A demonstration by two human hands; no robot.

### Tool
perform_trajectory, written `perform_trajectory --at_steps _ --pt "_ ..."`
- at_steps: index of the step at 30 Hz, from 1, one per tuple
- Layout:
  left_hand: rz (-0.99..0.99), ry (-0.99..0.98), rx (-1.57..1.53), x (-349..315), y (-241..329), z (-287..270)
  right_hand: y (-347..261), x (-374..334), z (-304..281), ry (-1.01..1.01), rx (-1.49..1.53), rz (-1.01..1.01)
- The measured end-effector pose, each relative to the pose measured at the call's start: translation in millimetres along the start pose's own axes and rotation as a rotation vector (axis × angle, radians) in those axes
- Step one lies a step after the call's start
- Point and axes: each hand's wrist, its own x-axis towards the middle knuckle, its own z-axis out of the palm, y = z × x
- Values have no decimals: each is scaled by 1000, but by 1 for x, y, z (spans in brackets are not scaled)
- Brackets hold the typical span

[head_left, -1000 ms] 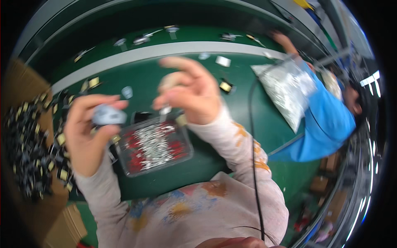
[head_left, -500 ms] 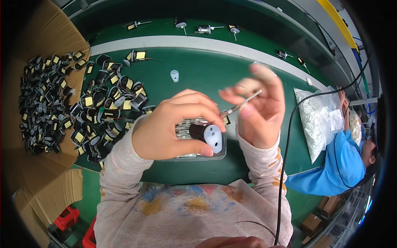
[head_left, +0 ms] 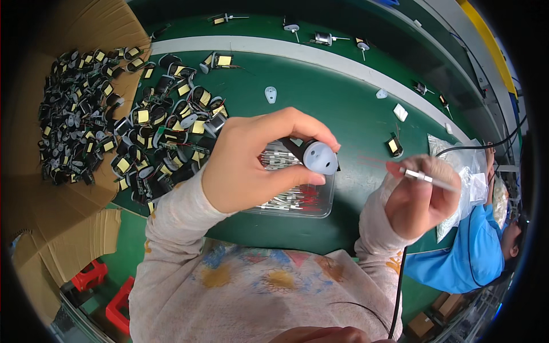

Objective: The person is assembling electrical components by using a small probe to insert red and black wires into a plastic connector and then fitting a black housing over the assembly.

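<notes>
My left hand [head_left: 243, 163] is closed around a small black motor [head_left: 320, 157], thumb and fingers at its sides. The motor's pale grey end cap, with small holes, faces me. Below that hand lies a clear plastic tray [head_left: 329, 210] of thin metal-and-white rods, some with red ends. Farther right, my right hand [head_left: 416, 207] pinches a thin pale rod [head_left: 420, 175] with a shiny metal sleeve. Its outer end is smeared by motion. The two hands are well apart.
A cardboard box [head_left: 108, 200] of motors stands at left, beside a motor pile [head_left: 177, 120]. One motor [head_left: 393, 146] and a loose cap [head_left: 270, 95] lie on the green table. At right are a bag of white rods [head_left: 443, 223], a black cable [head_left: 398, 286] and a blue-sleeved co-worker [head_left: 463, 246].
My right hand has moved right with the rod, away from the motor, uncovering another motor on the table. My left hand still grips its motor, now turned slightly. The whole view has shifted.
</notes>
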Motion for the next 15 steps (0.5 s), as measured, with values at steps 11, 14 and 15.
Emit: perform_trajectory --at_steps 11,14,15 --pt "200 7 247 -3 -1 4 2 0 -2 -322 -261 -185" --pt "228 9 268 -4 0 5 -3 2 -2 -301 -253 -182" --pt "234 8 279 -4 0 4 -6 5 -3 -383 -305 -221"
